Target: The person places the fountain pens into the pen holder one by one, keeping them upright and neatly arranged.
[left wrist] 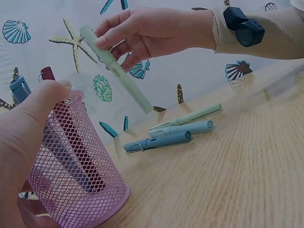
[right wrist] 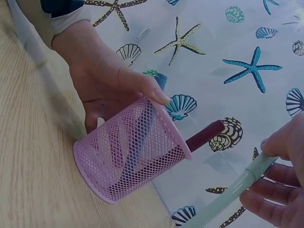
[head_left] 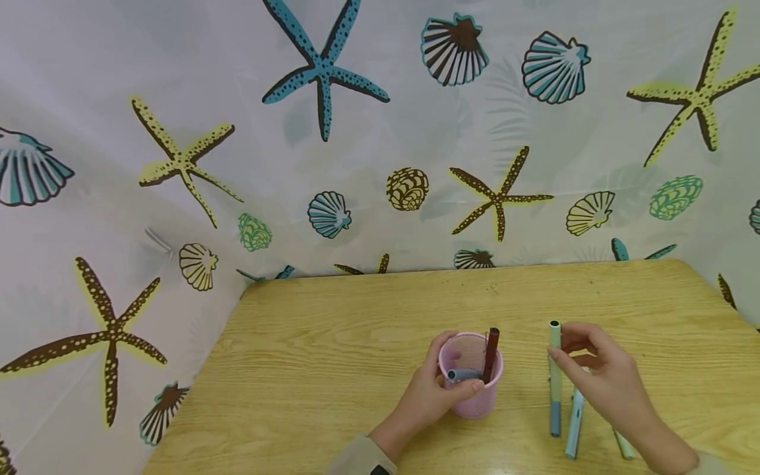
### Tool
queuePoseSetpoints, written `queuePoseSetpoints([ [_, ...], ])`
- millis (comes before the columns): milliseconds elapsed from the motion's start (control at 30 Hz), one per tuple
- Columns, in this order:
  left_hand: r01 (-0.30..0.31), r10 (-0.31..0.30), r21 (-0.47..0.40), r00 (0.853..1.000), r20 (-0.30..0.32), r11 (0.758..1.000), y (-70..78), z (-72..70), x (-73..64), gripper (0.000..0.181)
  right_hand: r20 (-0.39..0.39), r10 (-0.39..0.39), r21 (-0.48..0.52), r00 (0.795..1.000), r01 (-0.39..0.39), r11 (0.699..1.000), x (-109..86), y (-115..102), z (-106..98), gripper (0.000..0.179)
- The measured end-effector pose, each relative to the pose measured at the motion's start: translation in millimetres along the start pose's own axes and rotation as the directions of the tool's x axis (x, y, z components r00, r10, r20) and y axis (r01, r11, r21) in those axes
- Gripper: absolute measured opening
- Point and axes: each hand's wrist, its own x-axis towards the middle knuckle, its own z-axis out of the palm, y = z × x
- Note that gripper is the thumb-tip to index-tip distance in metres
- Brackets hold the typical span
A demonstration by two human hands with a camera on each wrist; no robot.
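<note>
In the right hand [head_left: 611, 373], pinched between thumb and fingers: a light green pen [left wrist: 121, 74], held in the air to the right of a pink mesh cup [head_left: 475, 404] and apart from it. In the left hand [head_left: 433, 389], gripped round the side with the thumb over the rim: that same cup, on the table. Inside, leaning: a dark red pen [head_left: 491, 356] and a blue pen [head_left: 466, 374].

Below and near the right hand, lying close together: a dark blue pen [left wrist: 159, 141], a light blue pen [left wrist: 183, 128] and a second light green pen [left wrist: 187, 116].

Under everything, a wooden tabletop [head_left: 332, 343], yellowish, with visible grain. Behind and at the sides, a hanging cloth [head_left: 380, 148] — whitish, printed with starfish and shells in blue, yellow, green and brown.

In the head view, the cup's mouth from above, and the lying pens partly hidden. In the left wrist view, all three side by side, plus a dark device [left wrist: 249, 31] at the cuff of a beige sleeve [left wrist: 282, 35]. In the right wrist view, through the mesh: lower lengths of the dark red and blue pens, slanting toward the base.

Any lettering on pens or device — too small or blurred to read.
</note>
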Motion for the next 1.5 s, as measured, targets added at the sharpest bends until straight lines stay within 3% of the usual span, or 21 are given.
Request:
queuePoseSetpoints([
  [133,0.006,-0.006,0.000,1.000,0.001,1.000,1.2,-0.3,-0.9,0.072,0.014,-0.058,0.037,0.998,0.057,0.998,2.8,-5,4,0.035],
  [433,-0.005,0.005,0.005,1.000,0.001,1.000,0.7,0.0,-0.8,0.069,-0.006,-0.093,0.107,0.996,0.094,0.990,11.1,-27,16,0.036],
  [633,-0.019,0.019,0.015,1.000,0.001,1.000,-0.7,0.6,-0.4,0.069,-0.056,-0.187,0.229,0.981,0.195,0.954,15.3,-38,26,0.040],
  [900,-0.018,0.018,-0.007,1.000,0.014,1.000,7.0,-0.3,-3.3,0.070,-0.118,-0.235,0.320,0.965,0.261,0.911,18.0,-42,38,0.040],
  [1033,-0.014,0.014,-0.011,1.000,0.013,1.000,5.6,-0.4,-2.9,0.070,-0.093,-0.217,0.320,0.972,0.235,0.918,16.1,-41,44,0.040],
  [1233,-0.027,0.027,-0.003,1.000,0.008,1.000,-1.0,0.2,-0.4,0.071,-0.038,-0.142,0.239,0.989,0.147,0.960,10.4,-39,48,0.039],
  [1500,-0.027,0.028,-0.015,1.000,0.005,1.000,-2.9,0.7,0.4,0.072,-0.045,-0.095,0.148,0.994,0.100,0.984,2.6,-24,55,0.038],
])
